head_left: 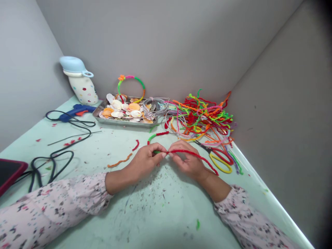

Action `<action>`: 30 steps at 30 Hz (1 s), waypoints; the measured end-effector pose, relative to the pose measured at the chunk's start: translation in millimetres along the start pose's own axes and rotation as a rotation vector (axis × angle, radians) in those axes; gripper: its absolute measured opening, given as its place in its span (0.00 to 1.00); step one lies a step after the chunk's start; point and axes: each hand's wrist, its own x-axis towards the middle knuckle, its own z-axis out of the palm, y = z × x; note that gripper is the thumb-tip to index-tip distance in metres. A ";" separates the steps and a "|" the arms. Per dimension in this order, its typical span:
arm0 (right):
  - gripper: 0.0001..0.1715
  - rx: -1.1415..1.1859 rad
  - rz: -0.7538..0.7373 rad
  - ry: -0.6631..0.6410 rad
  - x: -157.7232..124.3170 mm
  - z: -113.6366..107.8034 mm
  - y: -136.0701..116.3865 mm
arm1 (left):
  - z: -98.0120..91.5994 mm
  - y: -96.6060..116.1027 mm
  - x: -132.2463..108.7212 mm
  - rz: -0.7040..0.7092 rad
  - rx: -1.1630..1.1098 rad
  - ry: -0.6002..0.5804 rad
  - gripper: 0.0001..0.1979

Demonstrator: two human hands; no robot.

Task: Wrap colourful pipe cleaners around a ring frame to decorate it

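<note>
Pale green tabletop [166, 221], lol so cluttered: glue gun [76, 112] upper left, steel tray [124, 121] of shells [116, 113] top middle, pipe cleaners [202, 119] heaped upper right.

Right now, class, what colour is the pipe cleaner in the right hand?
The pipe cleaner is red, best seen in the head view.

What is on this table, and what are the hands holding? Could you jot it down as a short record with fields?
Left hand: pinching a green pipe cleaner where it meets the red one
Right hand: pinching a red pipe cleaner
Nearby: scissors with red and yellow handles; a heap of colored pipe cleaners
Farther back: a tray of seashells; a pipe cleaner ring; a spotted bottle
Left side: a blue glue gun; a black cord
</note>
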 end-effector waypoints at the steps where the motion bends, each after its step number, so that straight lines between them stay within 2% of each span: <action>1: 0.05 0.000 -0.007 0.004 0.0 -0.1 0.3 | 0.0 -0.4 0.0 0.000 -0.005 -0.003 0.09; 13: 0.10 -0.002 -0.095 0.027 -1.8 0.3 4.6 | -0.1 1.6 0.4 -0.041 0.001 0.019 0.10; 30: 0.13 -0.087 -0.207 -0.053 0.1 -4.3 6.0 | -1.5 4.5 -0.9 -0.028 -0.054 0.045 0.09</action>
